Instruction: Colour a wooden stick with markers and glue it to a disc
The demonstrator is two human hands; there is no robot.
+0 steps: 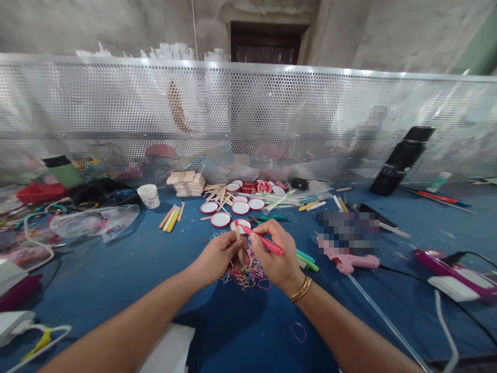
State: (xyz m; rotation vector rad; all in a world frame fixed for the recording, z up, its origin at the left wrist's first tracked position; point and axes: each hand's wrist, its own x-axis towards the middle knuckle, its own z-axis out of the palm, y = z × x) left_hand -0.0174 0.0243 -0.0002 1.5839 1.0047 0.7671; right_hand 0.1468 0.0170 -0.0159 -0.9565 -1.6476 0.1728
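Note:
My left hand (218, 256) is closed around a plain wooden craft stick (237, 234) held upright over the blue table (163, 269). My right hand (276, 255), with a gold bracelet on the wrist, pinches a pink stick (264, 241) that lies across the wooden one. Under both hands lies a pile of coloured rubber bands (248, 274). Two green sticks (307, 260) rest just right of my right hand. Round red-rimmed lids (240, 207) sit a little beyond the hands.
A pink glue gun (345, 259) with a clear glue stick lies to the right, beside a purple device (450, 267) with cables. Loose wooden sticks (218, 194), a white cup (149, 196) and plastic bags (97, 220) lie left and behind. A perforated metal screen (248, 119) closes the back.

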